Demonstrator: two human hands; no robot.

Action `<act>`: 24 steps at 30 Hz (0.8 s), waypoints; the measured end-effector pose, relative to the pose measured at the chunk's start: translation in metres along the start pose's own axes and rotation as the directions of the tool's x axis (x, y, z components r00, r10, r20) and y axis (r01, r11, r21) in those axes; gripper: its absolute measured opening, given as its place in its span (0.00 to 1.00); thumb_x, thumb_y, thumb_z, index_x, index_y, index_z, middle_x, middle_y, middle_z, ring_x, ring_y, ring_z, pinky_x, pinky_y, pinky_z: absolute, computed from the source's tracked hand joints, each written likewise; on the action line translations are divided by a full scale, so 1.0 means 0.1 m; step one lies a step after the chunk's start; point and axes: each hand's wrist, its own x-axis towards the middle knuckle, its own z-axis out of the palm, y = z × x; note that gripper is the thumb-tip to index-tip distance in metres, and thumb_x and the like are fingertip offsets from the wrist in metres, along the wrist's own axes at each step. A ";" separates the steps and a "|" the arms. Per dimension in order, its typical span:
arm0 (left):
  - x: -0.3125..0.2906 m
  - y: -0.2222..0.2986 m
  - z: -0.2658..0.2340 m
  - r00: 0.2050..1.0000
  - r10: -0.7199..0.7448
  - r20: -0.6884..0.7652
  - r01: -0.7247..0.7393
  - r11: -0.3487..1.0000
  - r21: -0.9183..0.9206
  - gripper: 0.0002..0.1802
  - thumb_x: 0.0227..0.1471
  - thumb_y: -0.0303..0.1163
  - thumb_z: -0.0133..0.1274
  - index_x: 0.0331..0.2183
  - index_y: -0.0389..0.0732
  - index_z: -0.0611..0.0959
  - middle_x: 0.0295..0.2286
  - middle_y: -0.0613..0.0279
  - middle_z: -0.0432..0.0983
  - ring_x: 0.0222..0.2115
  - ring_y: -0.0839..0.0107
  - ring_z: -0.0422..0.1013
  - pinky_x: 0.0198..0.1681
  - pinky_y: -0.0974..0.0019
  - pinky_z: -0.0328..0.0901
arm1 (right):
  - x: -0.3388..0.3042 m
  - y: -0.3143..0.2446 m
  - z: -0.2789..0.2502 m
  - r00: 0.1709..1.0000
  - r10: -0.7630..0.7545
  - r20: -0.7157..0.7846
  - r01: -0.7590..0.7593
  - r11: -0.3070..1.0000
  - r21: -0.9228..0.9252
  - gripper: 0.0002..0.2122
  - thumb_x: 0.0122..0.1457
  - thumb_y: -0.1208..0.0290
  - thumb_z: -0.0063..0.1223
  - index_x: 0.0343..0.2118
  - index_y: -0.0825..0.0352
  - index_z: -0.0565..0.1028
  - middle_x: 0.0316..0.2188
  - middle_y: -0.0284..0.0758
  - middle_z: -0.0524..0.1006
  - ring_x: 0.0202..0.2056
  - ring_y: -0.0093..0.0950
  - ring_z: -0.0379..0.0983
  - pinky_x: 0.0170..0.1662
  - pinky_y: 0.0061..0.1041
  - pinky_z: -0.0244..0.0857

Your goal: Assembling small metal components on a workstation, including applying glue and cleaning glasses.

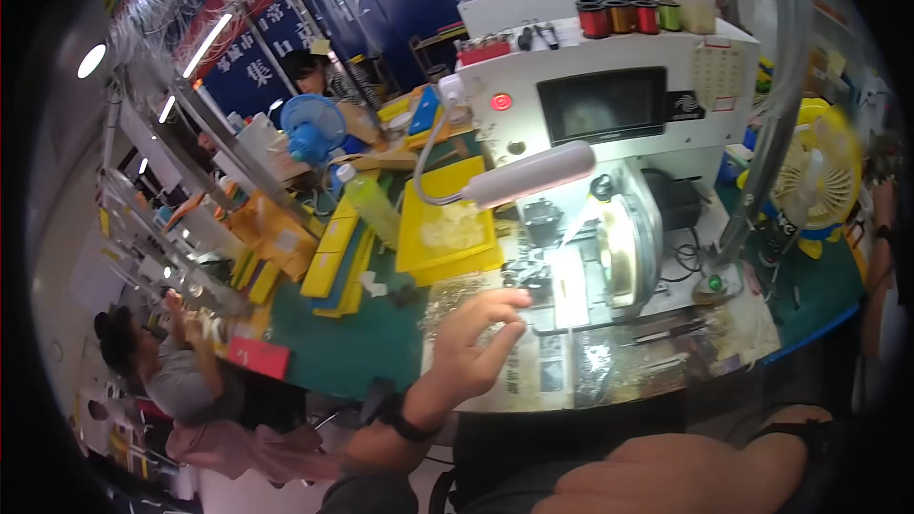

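My left hand (476, 343) is over the front of the bench with a dark band around its wrist. Its index finger and thumb are bent, with a gap between their tips, and I see nothing held in them. Just beyond the fingertips is the brightly lit work area of a white bench machine (705, 57), with a round wheel-like part (631, 238) and a pale upright strip (570, 287). A white lamp (533, 174) on a bent neck hangs over it. Bare skin shows at the lower right, whether arm or leg I cannot tell; my right hand is out of view.
Yellow trays (447, 262) stand left of the machine, beside a bottle (369, 205) of pale green liquid. Several coloured spools (621, 16) sit on the machine. A yellow fan (817, 176) stands at right, a blue fan (314, 124) farther back. Another person (186, 376) sits at left.
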 end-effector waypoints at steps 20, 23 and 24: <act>0.01 0.22 -0.13 0.989 0.144 0.044 -0.139 0.984 -0.113 0.08 0.50 0.20 0.61 0.33 0.37 0.79 0.36 0.55 0.79 0.40 0.57 0.77 0.43 0.60 0.71 | -0.39 0.81 0.25 0.936 0.043 -0.349 -0.232 0.821 -0.522 0.14 0.50 0.73 0.63 0.40 0.68 0.76 0.35 0.41 0.79 0.35 0.39 0.78 0.42 0.39 0.72; 0.03 0.36 -0.08 0.977 0.211 0.021 -0.206 0.969 -0.135 0.09 0.50 0.22 0.62 0.34 0.39 0.79 0.34 0.58 0.78 0.36 0.56 0.75 0.39 0.58 0.70 | -0.31 0.90 0.29 0.941 0.066 -0.333 -0.243 0.817 -0.523 0.14 0.51 0.75 0.63 0.41 0.69 0.75 0.35 0.41 0.79 0.37 0.40 0.78 0.49 0.44 0.69; 0.02 0.39 -0.08 0.972 0.234 0.017 -0.230 0.965 -0.129 0.09 0.50 0.23 0.62 0.34 0.39 0.78 0.34 0.58 0.77 0.35 0.56 0.75 0.38 0.58 0.70 | -0.31 0.93 0.30 0.944 0.095 -0.315 -0.253 0.821 -0.511 0.14 0.51 0.76 0.63 0.41 0.69 0.75 0.35 0.41 0.79 0.37 0.40 0.78 0.52 0.47 0.68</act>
